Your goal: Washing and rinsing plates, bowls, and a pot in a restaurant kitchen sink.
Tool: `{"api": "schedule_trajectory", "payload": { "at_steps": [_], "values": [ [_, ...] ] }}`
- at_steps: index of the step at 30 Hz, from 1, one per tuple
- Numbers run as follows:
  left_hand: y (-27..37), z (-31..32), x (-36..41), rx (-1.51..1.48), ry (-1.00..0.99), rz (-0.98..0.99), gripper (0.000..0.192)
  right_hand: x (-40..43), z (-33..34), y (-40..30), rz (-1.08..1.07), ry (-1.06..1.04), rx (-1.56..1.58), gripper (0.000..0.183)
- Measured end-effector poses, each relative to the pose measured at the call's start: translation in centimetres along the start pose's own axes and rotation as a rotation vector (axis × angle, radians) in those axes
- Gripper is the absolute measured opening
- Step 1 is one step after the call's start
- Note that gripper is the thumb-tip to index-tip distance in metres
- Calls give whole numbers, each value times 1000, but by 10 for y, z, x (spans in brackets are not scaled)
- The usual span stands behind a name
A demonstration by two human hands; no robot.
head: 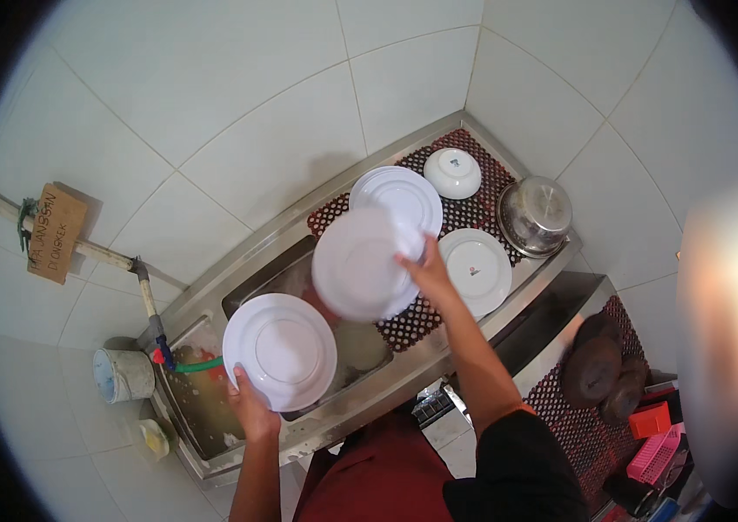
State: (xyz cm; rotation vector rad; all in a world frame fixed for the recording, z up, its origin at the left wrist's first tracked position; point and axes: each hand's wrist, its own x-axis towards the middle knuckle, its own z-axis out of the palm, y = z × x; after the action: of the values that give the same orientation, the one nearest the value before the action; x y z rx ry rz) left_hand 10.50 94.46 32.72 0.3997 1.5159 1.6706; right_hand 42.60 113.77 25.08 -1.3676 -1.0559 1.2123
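My left hand [252, 408] grips the lower left rim of a white plate [287, 352], over the steel double sink [192, 457]. In my right hand [426, 269] is another white plate [359, 267], blurred, held by its right edge. Behind it, a few white plates [401, 192] lie stacked on the red and black perforated mat [401, 333]. A white bowl [452, 173] rests upside down on the mat, near the corner. An upturned white plate [476, 271] lies just right of my right hand.
An upturned metal pot [541, 209] stands at the counter's right end. Cloudy water fills the left basin, with a green hose [198, 367] from the tap pipe [147, 297]. A white bucket [124, 375] sits at left. Dark stone mortars [594, 372] and baskets [656, 453] lie at lower right.
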Motion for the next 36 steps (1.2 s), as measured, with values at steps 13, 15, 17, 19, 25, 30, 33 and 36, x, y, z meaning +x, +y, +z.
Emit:
{"api": "schedule_trajectory", "payload": {
  "at_steps": [13,15,17,19,25,30,33,36],
  "values": [
    [-7,-56,-30,47,-207,-179,31,77,-2,31,-392,531,-898,69],
    [-8,-49,-28,28,-197,-190,32,52,12,36,-526,477,-860,62],
    [-6,-41,-28,12,-174,-196,33,-9,42,21,-61,-91,-271,55],
    [-9,-19,-27,-84,-194,-201,32,-78,73,45,-193,-188,-278,59],
    [-40,-12,-5,205,-388,-448,38,-102,43,-13,82,-303,-65,76],
    [-55,-9,-17,508,-445,-354,40,6,-17,22,-134,204,-293,74],
    [-74,-43,-15,586,-492,-348,29,57,-38,34,-218,332,-392,57],
    [-75,-66,-17,704,-501,-289,17,68,-29,31,-228,320,-468,61]
  ]
}}
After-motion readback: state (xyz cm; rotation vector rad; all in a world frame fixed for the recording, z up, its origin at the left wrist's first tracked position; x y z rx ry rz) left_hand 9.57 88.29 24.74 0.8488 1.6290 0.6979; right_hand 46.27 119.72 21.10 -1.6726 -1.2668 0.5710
